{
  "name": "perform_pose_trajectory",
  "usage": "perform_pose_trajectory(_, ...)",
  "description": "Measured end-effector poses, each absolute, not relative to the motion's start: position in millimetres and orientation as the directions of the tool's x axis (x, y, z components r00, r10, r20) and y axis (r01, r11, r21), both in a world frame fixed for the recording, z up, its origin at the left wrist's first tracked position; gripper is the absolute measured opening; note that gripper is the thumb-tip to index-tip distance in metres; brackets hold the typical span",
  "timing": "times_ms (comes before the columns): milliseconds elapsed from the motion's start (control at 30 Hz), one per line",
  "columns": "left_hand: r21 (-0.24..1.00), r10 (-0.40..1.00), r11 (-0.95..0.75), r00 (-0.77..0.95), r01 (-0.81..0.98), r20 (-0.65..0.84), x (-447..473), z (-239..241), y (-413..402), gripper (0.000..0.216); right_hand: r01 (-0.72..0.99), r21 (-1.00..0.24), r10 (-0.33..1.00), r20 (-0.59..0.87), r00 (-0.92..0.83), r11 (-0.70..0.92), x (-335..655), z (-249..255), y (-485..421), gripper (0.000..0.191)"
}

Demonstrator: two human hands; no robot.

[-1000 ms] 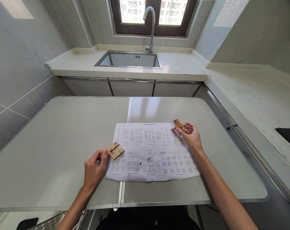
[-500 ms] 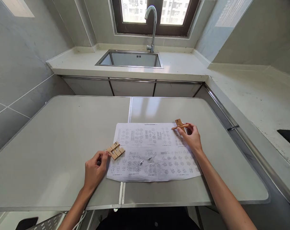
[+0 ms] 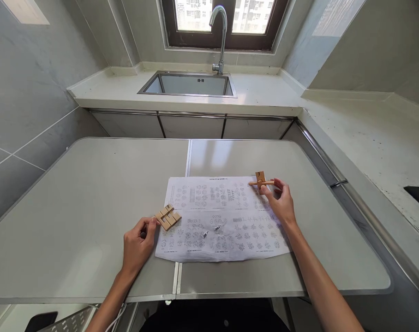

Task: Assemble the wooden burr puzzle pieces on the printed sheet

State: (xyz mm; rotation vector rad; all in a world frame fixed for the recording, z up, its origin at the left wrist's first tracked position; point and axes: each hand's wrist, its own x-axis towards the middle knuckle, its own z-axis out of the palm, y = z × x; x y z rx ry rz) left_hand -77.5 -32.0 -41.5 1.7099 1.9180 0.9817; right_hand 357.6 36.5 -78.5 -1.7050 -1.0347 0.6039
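We are in the middle of putting together a small wooden puzzle, with its parts split between our two hands. Our right hand (image 3: 282,200) pinches a cross of two wooden pieces (image 3: 261,181) between thumb and fingertips, holding it just above the far right corner of the sheet (image 3: 223,219); one piece stands upright with a dark mark on its face, the other runs level through it toward our fingers. Our left hand (image 3: 138,242) rests on the counter (image 3: 92,193) with its fingertips touching the near left edge of a flat block (image 3: 167,217), several wooden bars locked side by side, which lies across the sheet's left edge. That hand seems to steady the block rather than lift it, fingers curled and thumb tucked beside them. The sheet lies flat, printed with rows of small diagrams, and two tiny dark bits (image 3: 209,231) sit near its middle; we cannot tell what they are. We judge the step in hand to be the fitting of the cross, well apart from the block so far. The next move calls for matching the cross against a diagram, turning it so its notches line up, and keeping the block from sliding as the two come together. Beyond the counter are a sink (image 3: 188,85) and tap (image 3: 219,32).
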Motion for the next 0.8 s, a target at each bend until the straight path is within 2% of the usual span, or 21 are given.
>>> perform_pose_trajectory(67, 0.7, 0.964, -0.016, -0.174, 0.714, 0.199, -77, -42, -32, 0.033, 0.359, -0.927, 0.827, 0.12, 0.548, -0.103, 353, -75, 20, 0.061)
perform_pose_trajectory(167, 0.626, 0.932, -0.139, -0.112, 0.767, 0.344, -77, -45, -31, 0.023, 0.352, -0.932, 0.753, 0.173, 0.635, -0.083, 343, -72, -13, 0.048)
perform_pose_trajectory(267, 0.526, 0.901, -0.244, -0.009, 0.815, 0.433, -77, -49, -28, 0.037, 0.307, -0.945, 0.774, 0.114, 0.623, -0.108, 330, -69, -51, 0.042)
perform_pose_trajectory(367, 0.472, 0.912, -0.269, 0.064, 0.84, 0.405, -75, -52, -24, 0.06, 0.307, -0.944, 0.845, 0.067, 0.531, -0.118, 312, -64, -83, 0.036)
perform_pose_trajectory(433, 0.449, 0.92, -0.277, 0.099, 0.85, 0.38, -72, -53, -20, 0.069, 0.314, -0.94, 0.875, 0.041, 0.483, -0.13, 299, -59, -100, 0.034)
perform_pose_trajectory(533, 0.428, 0.931, -0.263, 0.111, 0.865, 0.348, -67, -55, -15, 0.071, 0.343, -0.923, 0.914, -0.023, 0.405, -0.175, 281, -55, -113, 0.032)
perform_pose_trajectory(800, 0.507, 0.956, -0.173, 0.021, 0.845, 0.291, -60, -60, -8, 0.067, 0.374, -0.922, 0.962, 0.007, 0.271, -0.099, 267, -67, -119, 0.031)
